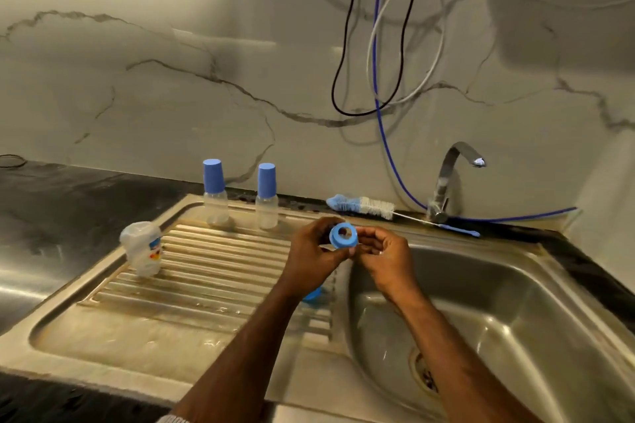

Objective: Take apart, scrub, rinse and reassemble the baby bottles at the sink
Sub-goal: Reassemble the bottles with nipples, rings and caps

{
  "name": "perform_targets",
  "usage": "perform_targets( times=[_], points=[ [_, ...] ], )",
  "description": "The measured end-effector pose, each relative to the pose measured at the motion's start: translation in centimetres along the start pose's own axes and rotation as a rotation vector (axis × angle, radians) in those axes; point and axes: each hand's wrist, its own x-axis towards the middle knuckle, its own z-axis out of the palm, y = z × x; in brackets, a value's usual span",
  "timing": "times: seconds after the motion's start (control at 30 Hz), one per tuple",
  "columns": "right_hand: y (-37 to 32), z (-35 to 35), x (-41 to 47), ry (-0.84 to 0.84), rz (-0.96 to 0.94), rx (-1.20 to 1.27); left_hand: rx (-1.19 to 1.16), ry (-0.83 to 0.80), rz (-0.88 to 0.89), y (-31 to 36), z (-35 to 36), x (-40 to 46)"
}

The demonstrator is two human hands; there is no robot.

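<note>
While your left hand (311,252) grips the blue ring (343,234) over the sink (515,302) edge, hole towards you, your right hand (381,251) pinches at its far side, probably working the teat loose; I cannot make out a teat. Two capped bottles (215,194) stand on the drainboard (192,271), likely waiting. Your left wrist hides most of a blue piece (314,294). The brush (364,206) lies by the tap (450,178).
</note>
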Motion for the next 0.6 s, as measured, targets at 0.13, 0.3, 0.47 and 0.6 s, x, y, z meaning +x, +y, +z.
perform_targets(
  times=[0.13,0.3,0.47,0.6],
  points=[
    [0.0,-0.2,0.5,0.013,-0.005,0.183,0.028,-0.010,0.026,-0.2,0.0,1.0],
    [0.0,0.1,0.4,0.004,0.059,0.354,0.024,-0.016,0.028,-0.7,-1.1,1.3],
    [-0.2,0.7,0.1,-0.024,0.160,0.513,-0.013,-0.031,-0.002,-0.7,-1.8,1.2],
    [-0.6,1.1,0.2,0.004,0.180,0.538,-0.021,-0.089,-0.011,-0.4,-2.1,1.1]
  ],
)
